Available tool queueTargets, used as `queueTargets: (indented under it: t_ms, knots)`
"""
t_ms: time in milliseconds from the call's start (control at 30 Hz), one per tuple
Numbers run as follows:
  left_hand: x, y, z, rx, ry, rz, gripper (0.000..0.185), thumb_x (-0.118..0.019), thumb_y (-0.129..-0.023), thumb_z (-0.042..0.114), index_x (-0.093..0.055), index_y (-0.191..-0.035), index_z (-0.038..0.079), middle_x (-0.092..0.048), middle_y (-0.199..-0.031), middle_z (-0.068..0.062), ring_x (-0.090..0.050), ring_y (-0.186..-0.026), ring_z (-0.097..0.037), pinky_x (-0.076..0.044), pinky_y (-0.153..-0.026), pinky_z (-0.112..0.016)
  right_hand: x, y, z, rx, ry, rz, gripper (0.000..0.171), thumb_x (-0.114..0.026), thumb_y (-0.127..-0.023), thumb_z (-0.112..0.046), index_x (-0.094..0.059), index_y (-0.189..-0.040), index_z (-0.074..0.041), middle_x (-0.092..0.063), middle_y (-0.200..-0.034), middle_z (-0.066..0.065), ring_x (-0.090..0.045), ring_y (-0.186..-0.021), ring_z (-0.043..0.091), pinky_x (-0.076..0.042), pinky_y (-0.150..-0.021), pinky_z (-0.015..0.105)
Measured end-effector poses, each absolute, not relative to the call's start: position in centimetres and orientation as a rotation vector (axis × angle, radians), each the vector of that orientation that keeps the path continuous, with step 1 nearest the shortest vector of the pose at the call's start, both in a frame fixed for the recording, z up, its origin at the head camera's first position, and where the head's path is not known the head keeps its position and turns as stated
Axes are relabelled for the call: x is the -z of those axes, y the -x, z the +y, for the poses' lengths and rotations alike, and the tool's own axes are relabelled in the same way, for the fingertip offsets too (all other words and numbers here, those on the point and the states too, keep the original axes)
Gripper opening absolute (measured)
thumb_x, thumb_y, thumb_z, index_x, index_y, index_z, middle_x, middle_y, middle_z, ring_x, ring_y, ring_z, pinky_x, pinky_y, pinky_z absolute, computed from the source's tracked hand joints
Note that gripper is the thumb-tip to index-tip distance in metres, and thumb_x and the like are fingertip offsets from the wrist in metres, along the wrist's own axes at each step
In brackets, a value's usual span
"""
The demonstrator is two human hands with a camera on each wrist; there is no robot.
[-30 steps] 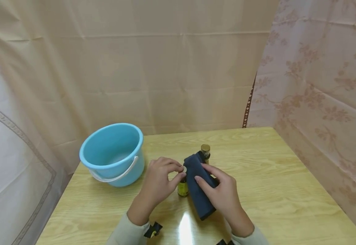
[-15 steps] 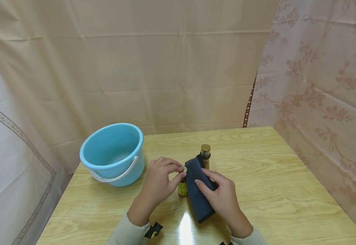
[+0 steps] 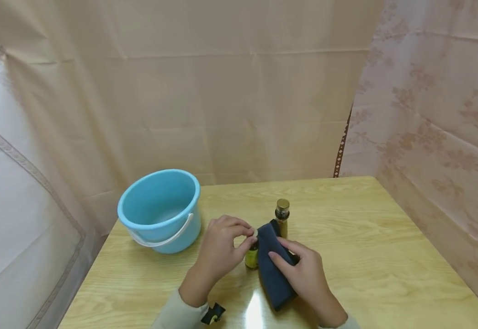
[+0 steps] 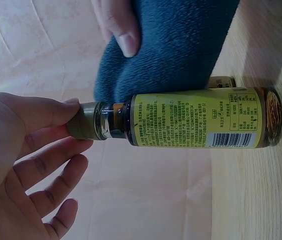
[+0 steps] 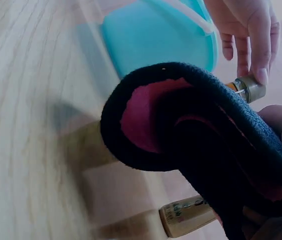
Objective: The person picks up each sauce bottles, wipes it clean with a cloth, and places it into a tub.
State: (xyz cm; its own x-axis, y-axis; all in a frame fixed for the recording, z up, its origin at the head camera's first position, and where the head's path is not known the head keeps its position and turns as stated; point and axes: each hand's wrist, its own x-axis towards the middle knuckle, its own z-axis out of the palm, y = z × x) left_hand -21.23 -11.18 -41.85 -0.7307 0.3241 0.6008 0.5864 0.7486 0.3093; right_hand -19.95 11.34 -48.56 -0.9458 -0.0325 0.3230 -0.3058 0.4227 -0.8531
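A bottle with a yellow-green label stands upright on the table. My left hand pinches its cap between thumb and fingertips, the other fingers loosely bent. Beside the bottle, my right hand grips a folded dark blue cloth, its thumb on the near face. The cloth lies against the bottle's side in the left wrist view and covers part of it in the head view. Pinkish-red shows inside the folds in the right wrist view. Behind the cloth stands a second bottle with a gold cap, its lower part hidden.
A light blue bucket with a white handle stands on the table's left side. The wooden table ends at a beige curtain behind and a flowered curtain on the right.
The head view has shifted slightly, so everything sits a little further right and lower. The cloth and right hand have slid slightly nearer me, uncovering more of the second bottle. The left hand keeps its pinch.
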Motion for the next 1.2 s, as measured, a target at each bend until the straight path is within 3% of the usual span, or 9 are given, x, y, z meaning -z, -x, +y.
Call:
queueTargets:
  t_ms: [300,500,1200]
  knots:
    - [41.8,21.1,-10.8,0.693,0.687,-2.428,0.01,-0.084,-0.089,0.031,-0.085,-0.094,0.022,-0.077,-0.102,0.013,-0.066,-0.099,-0.011,-0.046,-0.08,-0.036,49.6,20.0,12.0,-1.359,-0.276,-2.577,0.041,-0.085,-0.086,-0.039,-0.078,-0.124,-0.023,-0.075,-0.122,-0.001,-0.071,-0.115,0.019,-0.058,-0.092,0.044]
    - [41.8,21.3,-10.6,0.686,0.689,-2.422,0.01,-0.083,-0.089,0.03,-0.085,-0.096,0.022,-0.077,-0.103,0.013,-0.066,-0.1,-0.011,-0.047,-0.081,-0.036,49.9,20.5,12.1,-1.308,-0.276,-2.637,0.039,-0.087,-0.085,-0.033,-0.078,-0.122,-0.024,-0.076,-0.121,-0.001,-0.071,-0.114,0.017,-0.059,-0.092,0.043]
    - [42.0,21.1,-10.9,0.678,0.669,-2.423,0.009,-0.083,-0.09,0.031,-0.085,-0.095,0.024,-0.077,-0.103,0.013,-0.066,-0.099,-0.011,-0.047,-0.08,-0.036,51.0,20.9,11.9,-1.298,-0.298,-2.666,0.039,-0.086,-0.085,-0.036,-0.079,-0.122,-0.025,-0.076,-0.121,-0.001,-0.071,-0.114,0.019,-0.058,-0.093,0.044]
